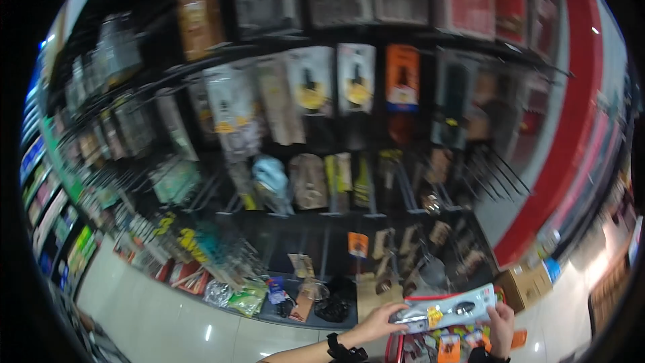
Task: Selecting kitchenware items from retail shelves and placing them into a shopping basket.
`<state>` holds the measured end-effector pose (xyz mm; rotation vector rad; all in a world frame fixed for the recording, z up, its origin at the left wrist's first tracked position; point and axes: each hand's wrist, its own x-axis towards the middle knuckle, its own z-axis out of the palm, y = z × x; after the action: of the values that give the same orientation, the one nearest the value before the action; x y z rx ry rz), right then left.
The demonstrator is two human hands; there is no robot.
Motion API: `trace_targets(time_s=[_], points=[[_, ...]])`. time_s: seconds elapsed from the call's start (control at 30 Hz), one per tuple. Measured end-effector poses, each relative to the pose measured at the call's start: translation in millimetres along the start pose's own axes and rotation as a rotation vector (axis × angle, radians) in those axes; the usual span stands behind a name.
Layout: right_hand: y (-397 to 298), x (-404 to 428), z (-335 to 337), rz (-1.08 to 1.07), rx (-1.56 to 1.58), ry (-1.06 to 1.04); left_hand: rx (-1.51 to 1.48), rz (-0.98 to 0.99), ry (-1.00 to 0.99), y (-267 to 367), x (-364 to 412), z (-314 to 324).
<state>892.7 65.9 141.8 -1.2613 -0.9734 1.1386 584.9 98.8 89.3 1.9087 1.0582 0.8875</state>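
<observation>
A long, pale retail package point(446, 310) with a dark spoon-shaped utensil head showing on it lies between my two hands. My left hand point(387, 321) grips its left end, thumb above and fingers below. At the opposite end, my right hand point(500, 323) has its fingers on the package's edge. Directly under the package is a red shopping basket point(394, 349), partly hidden by it. Several packaged goods with orange cards point(448, 348) fill the part of the basket that shows.
Ahead stands a black shop display with rows of metal hooks point(496, 174) bearing packaged kitchen goods. Bagged items, including a green bag point(248, 298), lie on its low base shelf. A cardboard box point(526, 285) sits at the right. Pale floor tiles point(166, 320) run along the front.
</observation>
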Motion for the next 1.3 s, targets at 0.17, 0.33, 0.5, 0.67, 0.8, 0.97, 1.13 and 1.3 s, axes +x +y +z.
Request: trace_targets(time_s=[0.17,0.33,0.5,0.67,0.8,0.97,1.13,1.3], points=[[-17,2,38,-0.041,-0.098,-0.052,-0.676,-0.350,-0.152,-5,-20,-29],[-39,6,84,-0.080,0.029,-0.171,-0.778,-0.352,-0.001,13,-47,-65],[-40,12,110,-0.047,0.037,-0.170,-0.752,-0.259,0.417,53,-86,-135],[-29,11,119,-0.001,-0.004,-0.210,-0.765,0.133,1.008,52,-130,-206],[-32,5,128,-0.014,0.010,-0.225,-0.609,0.310,1.351,63,-150,-267],[-12,14,126,0.027,0.048,-0.154,-0.514,0.452,1.516,55,-158,-338],[-4,21,126,0.063,0.050,-0.163,-0.448,0.541,1.544,62,-153,-393],[2,29,133,0.064,0.019,-0.147,-0.445,0.574,1.525,68,-148,-433]])
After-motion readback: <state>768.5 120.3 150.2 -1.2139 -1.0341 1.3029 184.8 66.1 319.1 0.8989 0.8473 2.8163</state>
